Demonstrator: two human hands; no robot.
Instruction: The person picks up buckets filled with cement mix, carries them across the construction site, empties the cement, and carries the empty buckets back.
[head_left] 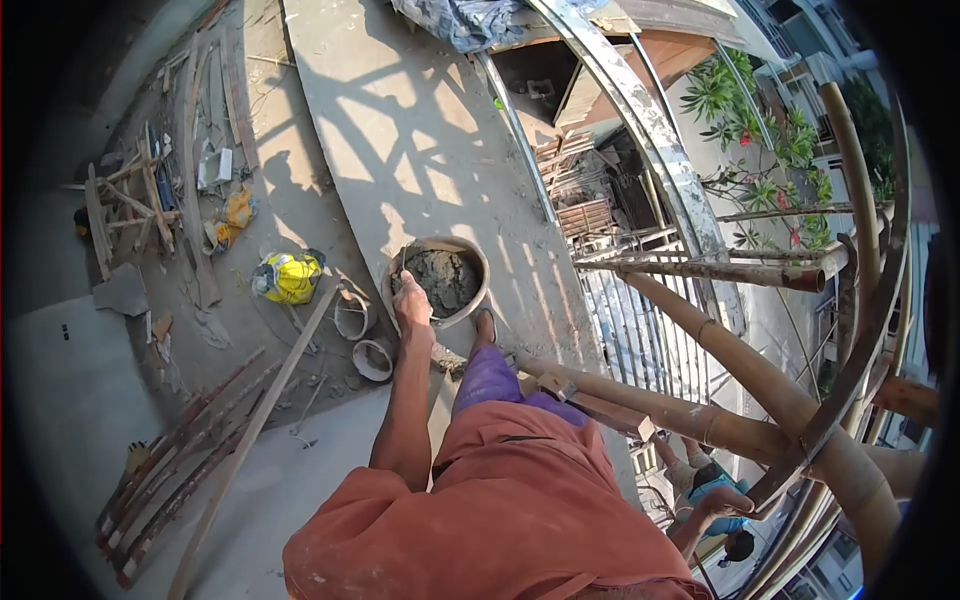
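A round bucket [482, 262] stands on the concrete ledge, holding wet grey mortar [444, 284]. My left hand [413, 303] is at the near left part of its opening, closed around what looks like a trowel; only a thin part of it shows, beyond my fingers. Far to the right, my right hand [722, 502] is closed at the lower end of a dark curved pole [835, 410], beside the bamboo scaffolding [690, 412]. My sandalled foot is just right of the bucket.
Two small buckets [352, 315] [373, 360], a yellow bag [291, 277] and a long wooden pole [250, 440] lie left. Scrap wood is further left. Below the scaffolding at the right, a person in a blue top [718, 484] is bent over. An open drop borders the ledge.
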